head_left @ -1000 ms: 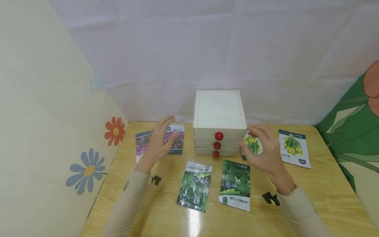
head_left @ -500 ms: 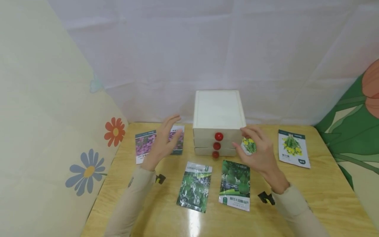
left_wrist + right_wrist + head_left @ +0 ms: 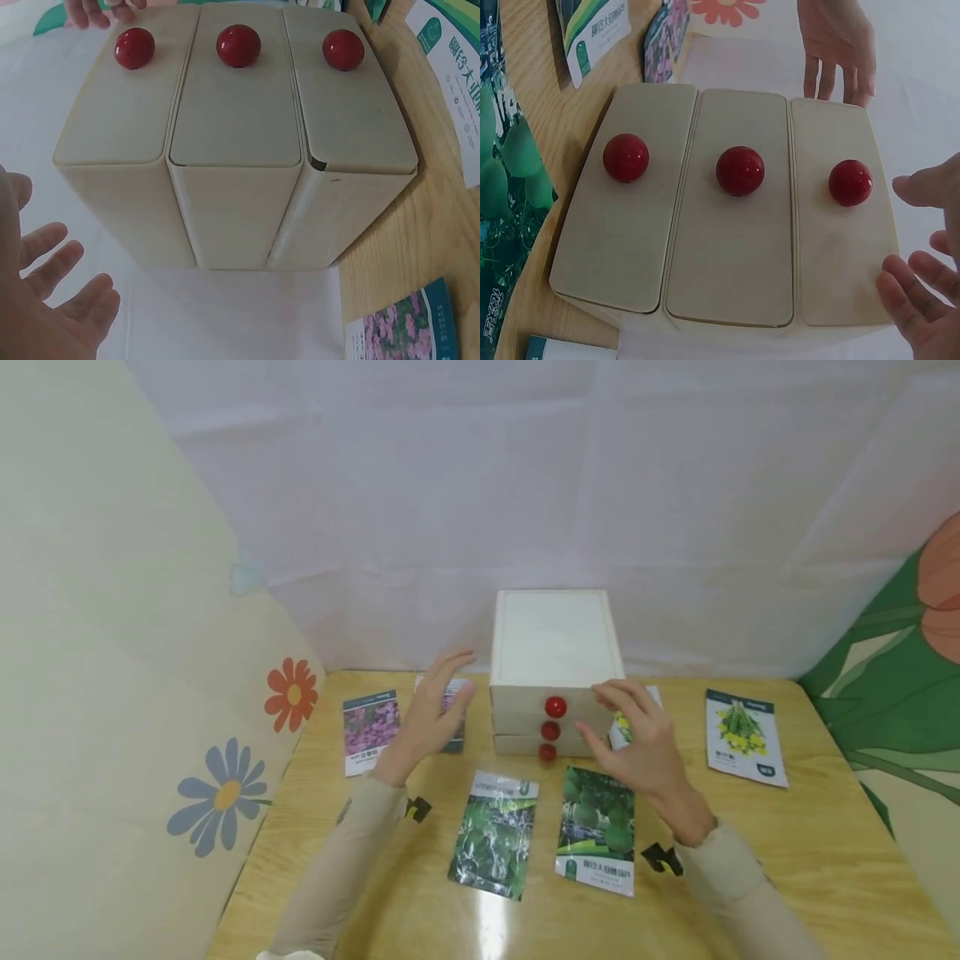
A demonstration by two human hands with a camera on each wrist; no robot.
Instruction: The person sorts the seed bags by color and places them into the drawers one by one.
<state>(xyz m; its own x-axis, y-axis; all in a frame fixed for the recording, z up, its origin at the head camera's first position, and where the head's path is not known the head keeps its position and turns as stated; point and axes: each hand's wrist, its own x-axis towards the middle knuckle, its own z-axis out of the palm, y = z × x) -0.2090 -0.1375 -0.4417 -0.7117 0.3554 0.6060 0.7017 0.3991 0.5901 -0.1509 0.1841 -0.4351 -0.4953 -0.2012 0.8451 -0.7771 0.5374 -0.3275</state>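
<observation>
A small cream-white chest (image 3: 557,639) with three stacked drawers stands at the back of the table. Each drawer front carries a round red knob, among them the top knob (image 3: 555,707). To the chest's left hovers my left hand (image 3: 431,718), fingers spread and relaxed, holding nothing. My right hand (image 3: 641,743) is by the front right of the top drawer, thumb and fingers apart. In the right wrist view its fingertips (image 3: 889,281) are close to that drawer's edge; I cannot tell whether they touch.
Two green seed packets (image 3: 493,835) (image 3: 596,831) lie in front of the chest. Packets with purple flowers (image 3: 371,731) lie at left, one partly behind my left hand. Yellow-flower packets (image 3: 742,739) lie at right, one partly behind my right hand. A white cloth (image 3: 405,510) hangs behind.
Both hands have moved inward toward the chest, the left one rightward and the right one leftward. The chest and packets stay where they were.
</observation>
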